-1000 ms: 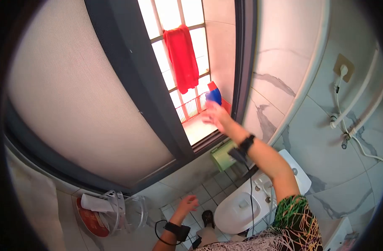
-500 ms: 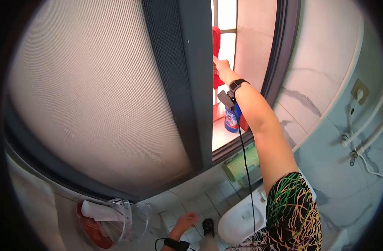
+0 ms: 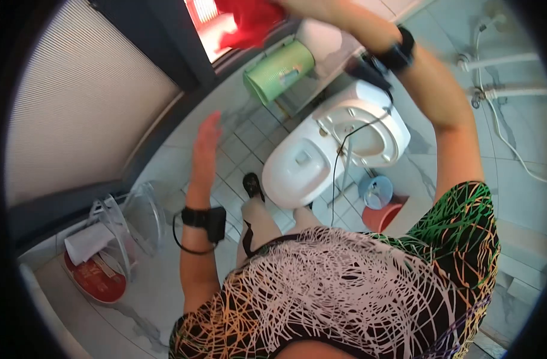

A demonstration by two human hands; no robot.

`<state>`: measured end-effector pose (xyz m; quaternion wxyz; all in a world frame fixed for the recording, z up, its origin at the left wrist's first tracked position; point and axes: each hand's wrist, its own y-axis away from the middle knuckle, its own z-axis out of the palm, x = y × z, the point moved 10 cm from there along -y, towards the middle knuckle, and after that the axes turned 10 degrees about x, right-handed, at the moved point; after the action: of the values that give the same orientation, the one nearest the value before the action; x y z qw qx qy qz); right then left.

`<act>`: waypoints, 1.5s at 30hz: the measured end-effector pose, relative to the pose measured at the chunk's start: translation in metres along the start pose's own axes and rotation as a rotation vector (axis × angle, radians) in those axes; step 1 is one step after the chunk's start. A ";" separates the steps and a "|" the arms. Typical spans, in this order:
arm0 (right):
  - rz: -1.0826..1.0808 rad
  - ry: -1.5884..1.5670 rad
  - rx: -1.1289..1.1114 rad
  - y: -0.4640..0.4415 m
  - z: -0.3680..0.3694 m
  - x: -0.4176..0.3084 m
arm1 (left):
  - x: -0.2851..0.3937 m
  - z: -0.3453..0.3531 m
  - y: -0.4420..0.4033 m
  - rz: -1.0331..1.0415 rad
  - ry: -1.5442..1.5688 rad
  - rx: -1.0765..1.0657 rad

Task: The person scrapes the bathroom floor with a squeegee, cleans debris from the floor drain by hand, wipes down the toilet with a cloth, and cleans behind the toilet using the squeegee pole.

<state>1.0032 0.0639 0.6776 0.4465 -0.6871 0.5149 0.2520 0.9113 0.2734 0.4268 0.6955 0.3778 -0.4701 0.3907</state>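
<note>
One red cloth (image 3: pixel 245 25) is bunched at the far side, in front of the window opening beside the dark window frame (image 3: pixel 160 39), and it meets the right hand (image 3: pixel 302 6) at the upper edge of the view. That hand's fingers appear clamped on the cloth, though the edge and the blur hide their tips. Handling it well, I judge, calls for a firm pinch on gathered fabric rather than one corner, with the loose folds lifted clear of the sill so that nothing snags or drags. Slow, level movement would also suit the black cord (image 3: pixel 335 173), which runs from the right wrist strap (image 3: pixel 399 52) across the toilet (image 3: pixel 285 190) and could catch. The left hand (image 3: pixel 207 139) is raised near the left side, holding nothing, its fingers loosely extended; blur leaves their exact spacing uncertain. It could support the hanging part if the folds sag. As for position, the cloth lies just left of the right hand, its lower folds spreading leftward from the grip, above and left of the green cylinder (image 3: pixel 279 70). From the left fingers it lies farther off and to the right, clearly apart.
</note>
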 end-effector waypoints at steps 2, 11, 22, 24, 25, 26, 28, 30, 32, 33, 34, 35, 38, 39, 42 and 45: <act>0.083 0.116 -0.254 0.080 -0.004 0.003 | 0.005 0.055 -0.021 -0.152 0.127 0.008; 0.229 -0.130 -0.073 0.346 0.028 0.003 | -0.084 0.178 0.069 -0.681 -0.006 -0.223; 0.899 -0.550 -0.081 0.530 0.105 0.064 | -0.190 0.069 0.143 -0.738 -0.319 -0.061; 0.842 -0.477 -0.094 0.538 0.074 0.059 | -0.219 0.083 0.162 -0.717 -0.248 0.103; 0.855 -0.550 -0.072 0.537 0.069 0.053 | -0.226 0.082 0.172 -0.733 -0.295 0.217; 0.869 -0.624 -0.046 0.532 0.068 0.045 | -0.228 0.079 0.182 -0.749 -0.345 0.327; 0.884 -0.709 -0.065 0.533 0.083 0.030 | -0.200 0.110 0.210 -0.714 -0.566 0.128; 0.874 -0.729 -0.134 0.488 0.137 0.027 | -0.205 0.104 0.204 -0.685 -0.156 -0.174; 0.824 -0.722 -0.140 0.501 0.129 0.016 | -0.172 0.170 0.245 -0.773 0.168 -0.216; 0.792 -0.698 -0.129 0.500 0.129 0.016 | -0.157 0.188 0.255 -0.814 0.329 -0.238; 0.762 -0.673 -0.118 0.498 0.126 0.016 | -0.167 0.178 0.257 -0.813 0.310 -0.193; 0.816 -0.734 -0.127 0.502 0.121 0.019 | -0.183 0.166 0.259 -0.814 0.295 -0.148; 0.930 -0.652 -0.140 0.523 0.118 0.057 | -0.190 0.130 0.240 -0.695 0.199 -0.010; 0.974 -0.658 -0.093 0.539 0.114 0.069 | -0.187 0.125 0.242 -0.649 0.180 0.016; 1.062 -0.170 0.081 0.616 0.100 0.142 | -0.162 0.134 0.256 -0.495 0.036 0.061; 1.212 -0.232 0.301 0.666 0.123 0.184 | -0.165 0.145 0.268 -0.278 -0.232 -0.062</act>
<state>0.4590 0.0348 0.2352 0.3692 -0.1713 0.7906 0.4576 0.5774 0.2228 0.3521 0.6953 0.4597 -0.5023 0.2301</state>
